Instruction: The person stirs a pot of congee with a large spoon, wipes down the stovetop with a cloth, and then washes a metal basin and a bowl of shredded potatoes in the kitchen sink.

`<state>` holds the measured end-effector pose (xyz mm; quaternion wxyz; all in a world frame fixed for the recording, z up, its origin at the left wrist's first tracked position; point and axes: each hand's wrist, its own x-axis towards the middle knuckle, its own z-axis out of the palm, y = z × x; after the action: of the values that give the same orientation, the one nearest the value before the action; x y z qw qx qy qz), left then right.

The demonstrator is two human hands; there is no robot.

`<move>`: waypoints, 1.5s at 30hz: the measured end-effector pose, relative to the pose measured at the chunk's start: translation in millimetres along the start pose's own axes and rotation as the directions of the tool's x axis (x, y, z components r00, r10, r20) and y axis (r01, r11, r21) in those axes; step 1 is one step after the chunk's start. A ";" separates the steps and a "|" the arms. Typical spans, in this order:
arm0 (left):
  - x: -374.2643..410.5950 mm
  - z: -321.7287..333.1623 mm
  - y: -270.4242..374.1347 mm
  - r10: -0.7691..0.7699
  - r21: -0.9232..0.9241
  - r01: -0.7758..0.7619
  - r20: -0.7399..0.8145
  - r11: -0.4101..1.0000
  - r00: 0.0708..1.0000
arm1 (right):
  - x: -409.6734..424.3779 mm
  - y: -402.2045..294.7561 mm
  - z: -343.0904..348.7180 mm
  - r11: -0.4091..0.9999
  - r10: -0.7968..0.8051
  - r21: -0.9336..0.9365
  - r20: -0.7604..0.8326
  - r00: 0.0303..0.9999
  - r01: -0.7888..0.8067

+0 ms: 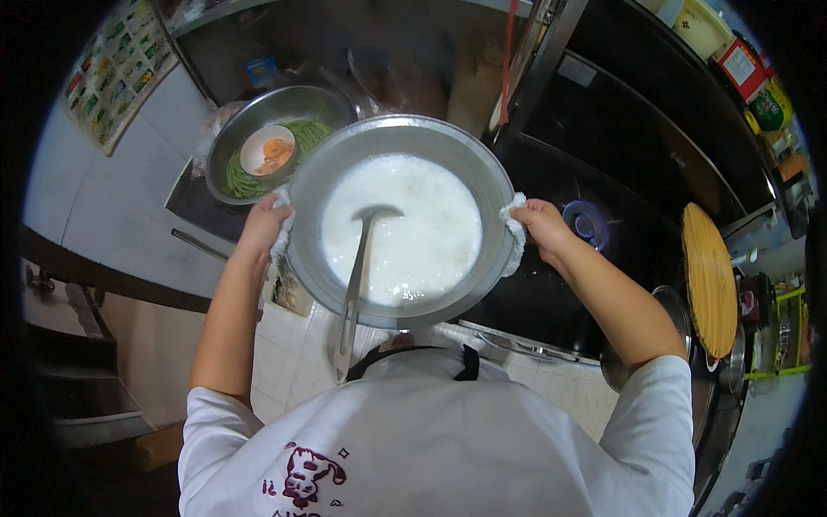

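Note:
A wide metal pot (pixel 400 132) is held up in front of my body, between my two hands. White, frothy liquid (pixel 426 226) fills its lower part. A metal ladle (pixel 356 278) stands in the liquid, and its handle leans over the near rim toward me. My left hand (pixel 263 223) grips the pot's left side through a pale cloth (pixel 282 226). On the opposite side, my right hand (pixel 541 226) grips the pot through another pale cloth (pixel 515 245). The pot's handles are hidden under the cloths.
A burner (pixel 585 223) glows blue on the black stove (pixel 530 304) to the right. Behind the pot at left, a metal basin (pixel 219 158) holds green beans (pixel 242 184) and a white bowl (pixel 252 145) with orange food. A round wooden board (pixel 709 281) stands at far right.

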<state>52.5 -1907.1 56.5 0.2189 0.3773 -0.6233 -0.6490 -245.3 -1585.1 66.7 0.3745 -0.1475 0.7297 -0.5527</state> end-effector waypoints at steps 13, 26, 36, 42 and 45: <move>-60.0 -10.3 101.3 0.327 -0.059 -0.352 -0.253 0.934 0.910 | -65.7 24.2 -38.9 0.885 -0.076 -0.439 0.193 0.978 0.156; -182.1 332.1 121.1 -0.085 -0.094 0.227 0.739 0.969 0.669 | -264.5 32.4 -285.1 0.943 -0.327 -0.170 -0.633 0.702 0.286; -202.5 483.4 -10.9 -0.472 0.219 0.531 0.783 0.819 0.406 | -292.7 212.9 -400.9 0.997 0.061 0.079 -0.833 0.549 0.009; -203.2 490.9 -11.0 -0.477 0.210 0.488 0.707 0.847 0.523 | -287.5 216.2 -392.2 0.968 0.023 0.158 -0.833 0.553 0.197; -197.7 475.3 6.7 -0.440 0.190 0.436 0.674 0.879 0.593 | -284.0 198.3 -367.7 0.922 0.039 0.258 -0.803 0.594 0.289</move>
<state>-188.7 -1452.8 76.6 -0.2007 0.2447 -0.5480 -0.7743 -274.9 -1081.9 33.6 -0.0098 0.1337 0.6918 -0.7096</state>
